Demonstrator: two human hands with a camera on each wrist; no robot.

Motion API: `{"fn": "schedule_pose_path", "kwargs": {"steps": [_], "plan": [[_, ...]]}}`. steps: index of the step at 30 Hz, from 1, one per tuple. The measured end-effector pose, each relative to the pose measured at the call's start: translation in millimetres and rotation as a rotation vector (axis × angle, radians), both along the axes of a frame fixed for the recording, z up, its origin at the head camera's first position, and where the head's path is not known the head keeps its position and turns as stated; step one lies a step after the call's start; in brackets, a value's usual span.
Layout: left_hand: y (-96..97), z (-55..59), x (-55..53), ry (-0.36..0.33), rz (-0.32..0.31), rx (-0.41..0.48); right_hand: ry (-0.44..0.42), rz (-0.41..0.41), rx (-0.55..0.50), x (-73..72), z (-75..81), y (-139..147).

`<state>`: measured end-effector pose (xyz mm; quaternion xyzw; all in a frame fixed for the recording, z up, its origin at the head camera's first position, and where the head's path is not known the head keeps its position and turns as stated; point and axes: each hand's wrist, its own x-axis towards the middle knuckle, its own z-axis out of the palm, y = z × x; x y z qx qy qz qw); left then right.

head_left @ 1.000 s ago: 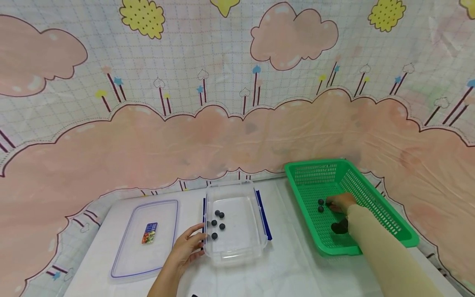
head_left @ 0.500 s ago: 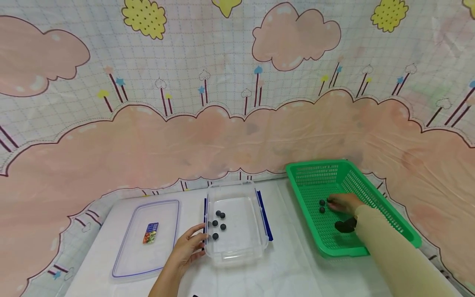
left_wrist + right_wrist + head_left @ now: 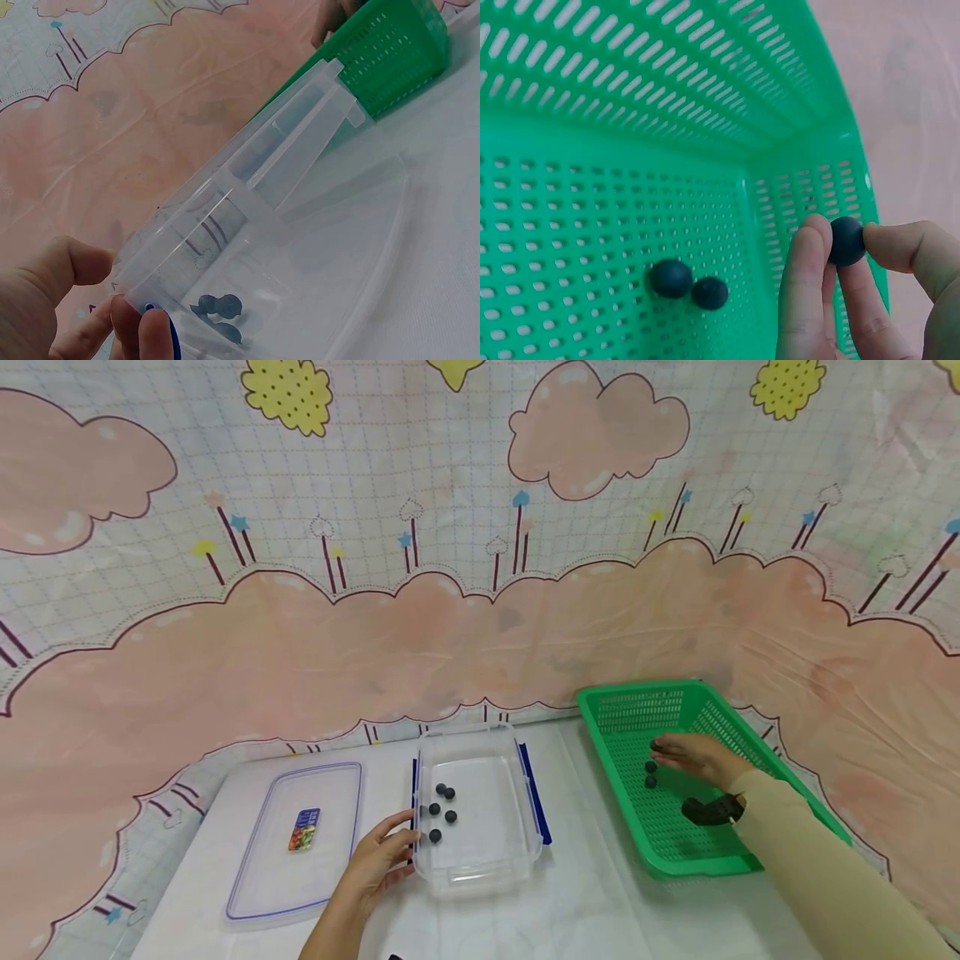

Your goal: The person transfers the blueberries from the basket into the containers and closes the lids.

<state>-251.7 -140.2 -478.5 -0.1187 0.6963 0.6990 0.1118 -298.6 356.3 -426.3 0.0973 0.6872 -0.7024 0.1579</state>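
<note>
"So, what has that right hand (image 3: 697, 756) got?"

"One small dark ball (image 3: 847, 241), pinched between thumb and fingertips, over the green plastic basket (image 3: 697, 865) at the back right corner of the table (image 3: 600, 902)."

"Any others under it?"

"Yes, two loose balls (image 3: 670, 278), side by side on the perforated floor, nearer the basket's left long side."

"And the left hand (image 3: 378, 860)?"

"That one grips the left long edge of the clear plastic box (image 3: 487, 785), thumb and bent fingers at the rim. The box stands left of the basket, well apart from it, with its back end near the table's back edge."

"I count five dark balls (image 3: 451, 817) in the box, gathered toward its left side, two of them together at the back of the group."

"Its blue locking flaps (image 3: 535, 797) stick out along both long sides. Farther left, toward the table's left edge, the blue-edged lid (image 3: 285, 885) lies flat with a colourful label (image 3: 304, 830) on it."

"There's a cream sleeve (image 3: 802, 852) on the right arm, and black gear (image 3: 712, 810) at that wrist."

"Behind everything hangs a cloud-printed sheet (image 3: 450, 643)."
</note>
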Motion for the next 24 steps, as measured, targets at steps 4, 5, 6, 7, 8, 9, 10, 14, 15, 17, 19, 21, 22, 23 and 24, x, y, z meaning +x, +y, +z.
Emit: {"fn": "schedule_pose_path", "kwargs": {"steps": [4, 5, 6, 7, 8, 9, 10, 14, 15, 17, 19, 21, 22, 23, 24], "plan": [[0.1, -0.7, -0.1, 0.002, -0.006, 0.002, 0.009, 0.032, -0.072, 3.7, -0.2, 4], [0.1, -0.7, -0.1, 0.002, -0.006, 0.001, 0.013, 0.041, -0.090, 4.1, -1.1, 6], [0.2, -0.6, 0.1, 0.000, -0.006, 0.000, 0.026, 0.072, -0.144, 4.0, -3.0, 9], [0.2, -0.4, 0.1, 0.000, -0.005, 0.000, 0.033, 0.085, -0.167, 4.1, -3.8, 11], [0.3, -0.2, 0.1, -0.003, -0.005, -0.001, 0.035, 0.091, -0.191, 5.0, -3.6, 12], [0.3, 0.1, 0.1, -0.004, -0.004, -0.002, 0.036, 0.103, -0.220, 5.7, -3.0, 11], [0.2, 0.3, 0.0, -0.004, -0.005, -0.002, 0.028, 0.088, -0.229, 6.9, -1.1, 9], [0.1, 0.5, -0.9, 0.003, -0.006, -0.002, -0.032, 0.009, -0.270, 14.4, 12.8, -5], [0.0, 0.4, -1.2, 0.005, -0.006, -0.001, -0.038, 0.001, -0.280, 16.1, 15.4, -8], [0.2, 0.0, -1.3, 0.005, -0.003, -0.002, -0.045, -0.006, -0.285, 18.9, 19.3, -13], [0.5, -0.4, -1.0, 0.001, 0.001, -0.003, -0.036, 0.006, -0.279, 20.4, 20.1, -17], [0.7, -0.6, -0.4, -0.001, 0.002, -0.002, -0.013, 0.031, -0.248, 21.6, 20.0, -19], [0.8, -0.7, 0.0, -0.003, 0.003, -0.002, -0.006, 0.042, -0.236, 22.1, 20.0, -20], [0.9, -0.9, 0.2, -0.003, 0.002, -0.001, 0.000, 0.050, -0.227, 22.7, 20.1, -22], [0.9, -1.1, 0.5, -0.003, 0.001, 0.000, 0.010, 0.063, -0.215, 23.5, 20.3, -23]]}}
